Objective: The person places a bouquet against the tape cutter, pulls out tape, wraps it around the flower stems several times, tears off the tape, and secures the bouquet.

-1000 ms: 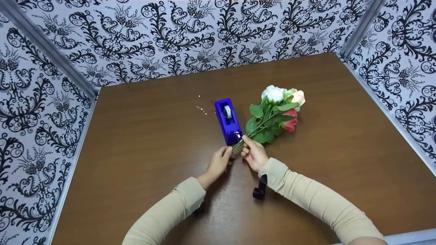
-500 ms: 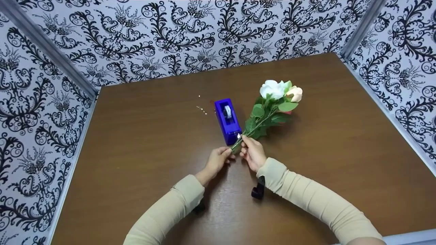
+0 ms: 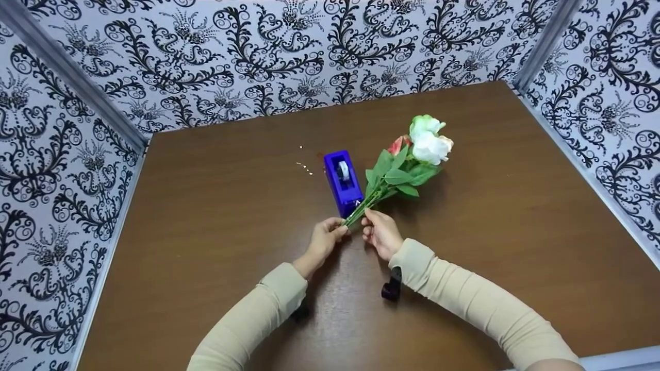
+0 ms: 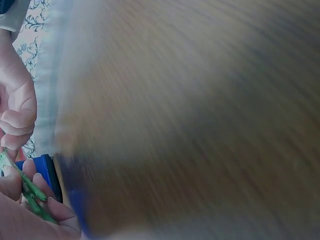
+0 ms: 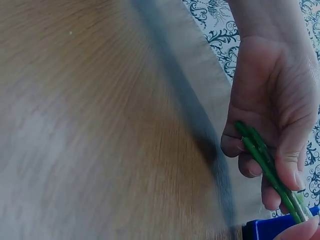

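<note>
A bunch of flowers [image 3: 428, 147] with white, peach and red blooms slants over the table, its leaves to the upper right. My left hand [image 3: 325, 239] pinches the lower stem ends between thumb and fingers. Higher up the stems, my right hand [image 3: 382, 234] pinches them with thumb and fingertips. In the right wrist view, green stems [image 5: 267, 170] cross the left hand's fingers, and only a bit of the right hand shows at the lower corner. Just behind the stems stands a blue tape dispenser [image 3: 337, 178], its front end partly hidden by them.
The brown wooden table [image 3: 232, 206] is bounded by patterned walls [image 3: 283, 51] at the back and sides. Small pale scraps [image 3: 304, 167] lie left of the dispenser. A black strap piece [image 3: 392, 288] hangs by the right cuff.
The bunch has turned about its stems: the red bloom has gone from the right side to the left. The blooms have risen away from me. Both hands keep hold, the left shifting slightly left.
</note>
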`<state>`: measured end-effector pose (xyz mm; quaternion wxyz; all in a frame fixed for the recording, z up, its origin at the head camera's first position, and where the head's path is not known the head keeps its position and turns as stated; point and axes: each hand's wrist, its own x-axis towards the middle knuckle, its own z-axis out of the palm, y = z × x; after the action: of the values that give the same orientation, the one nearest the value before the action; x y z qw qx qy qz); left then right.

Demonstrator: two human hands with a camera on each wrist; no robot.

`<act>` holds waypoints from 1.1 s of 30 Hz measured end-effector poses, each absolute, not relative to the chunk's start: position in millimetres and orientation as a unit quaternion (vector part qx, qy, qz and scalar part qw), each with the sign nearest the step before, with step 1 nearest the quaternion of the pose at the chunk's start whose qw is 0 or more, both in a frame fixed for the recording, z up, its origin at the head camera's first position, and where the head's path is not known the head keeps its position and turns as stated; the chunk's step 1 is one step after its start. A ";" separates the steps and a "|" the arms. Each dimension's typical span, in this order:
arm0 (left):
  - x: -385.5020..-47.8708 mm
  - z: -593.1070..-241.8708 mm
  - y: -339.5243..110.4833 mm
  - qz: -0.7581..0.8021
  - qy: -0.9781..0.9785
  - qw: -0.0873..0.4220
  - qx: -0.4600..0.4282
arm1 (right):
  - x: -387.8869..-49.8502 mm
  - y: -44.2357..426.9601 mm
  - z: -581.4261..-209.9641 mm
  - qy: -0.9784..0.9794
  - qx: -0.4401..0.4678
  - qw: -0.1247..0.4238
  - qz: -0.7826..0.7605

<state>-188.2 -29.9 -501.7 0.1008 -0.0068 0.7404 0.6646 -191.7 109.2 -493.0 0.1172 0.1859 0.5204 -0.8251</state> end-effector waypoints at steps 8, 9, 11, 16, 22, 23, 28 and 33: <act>-191.2 -501.5 -31.5 0.645 0.761 0.066 0.006 | -193.3 105.6 -492.0 0.516 0.187 0.122 -0.827; -191.5 -501.4 -31.7 0.642 0.764 0.063 0.006 | -193.5 105.4 -491.9 0.514 0.187 0.123 -0.828; -191.9 -501.4 -32.4 0.628 0.776 0.057 0.008 | -193.7 105.3 -491.6 0.515 0.186 0.125 -0.827; -191.7 -501.1 -34.1 0.574 0.818 0.029 0.024 | -194.9 105.3 -489.7 0.530 0.185 0.124 -0.818; -193.5 -499.3 -36.5 0.492 0.866 -0.049 0.074 | -199.5 104.4 -483.9 0.542 0.211 0.109 -0.806; -193.9 -499.3 -36.9 0.483 0.870 -0.061 0.083 | -200.5 104.0 -483.2 0.541 0.217 0.108 -0.805; -195.4 -502.6 -38.7 0.452 0.876 -0.106 0.126 | -205.0 103.9 -484.6 0.536 0.236 0.104 -0.804; -196.4 -504.0 -40.6 0.470 0.866 -0.098 0.139 | -207.6 104.4 -485.5 0.536 0.236 0.093 -0.805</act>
<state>-196.4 -40.6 -504.0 -0.0983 0.1385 0.8664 0.4697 -207.6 104.4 -485.5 0.0931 0.2356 0.5363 -0.8051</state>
